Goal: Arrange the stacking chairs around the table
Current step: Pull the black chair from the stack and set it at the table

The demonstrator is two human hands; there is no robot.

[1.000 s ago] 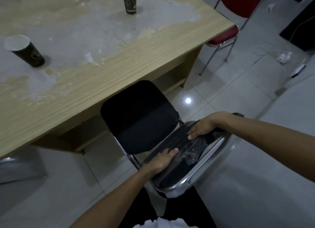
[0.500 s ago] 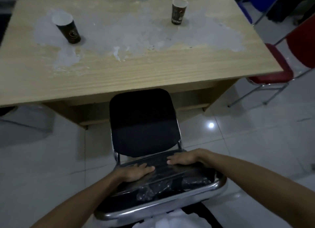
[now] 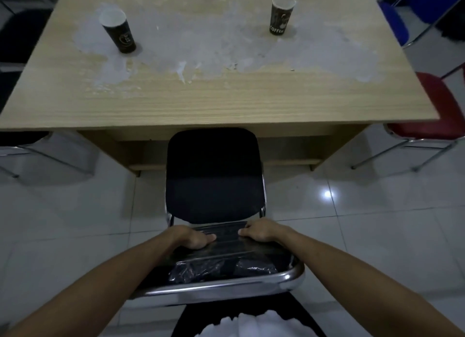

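Observation:
A black stacking chair (image 3: 214, 175) with a chrome frame stands right in front of me, its seat reaching under the near edge of the wooden table (image 3: 221, 102). Both my hands grip the top of its plastic-wrapped backrest. My left hand (image 3: 193, 237) holds the left part, fingers curled over the front. My right hand (image 3: 259, 232) holds the right part the same way. The chair faces the table squarely.
A red chair (image 3: 432, 110) stands at the table's right end, a blue chair (image 3: 395, 24) further back on the right, a dark chair (image 3: 17, 135) at the left. Two dark paper coffee cups (image 3: 118, 33) (image 3: 280, 15) stand on the table. White tiled floor surrounds everything.
The black chair has swung from an angled position to face the table squarely, and its seat is now under the table's near edge. Both hands stayed on the backrest.

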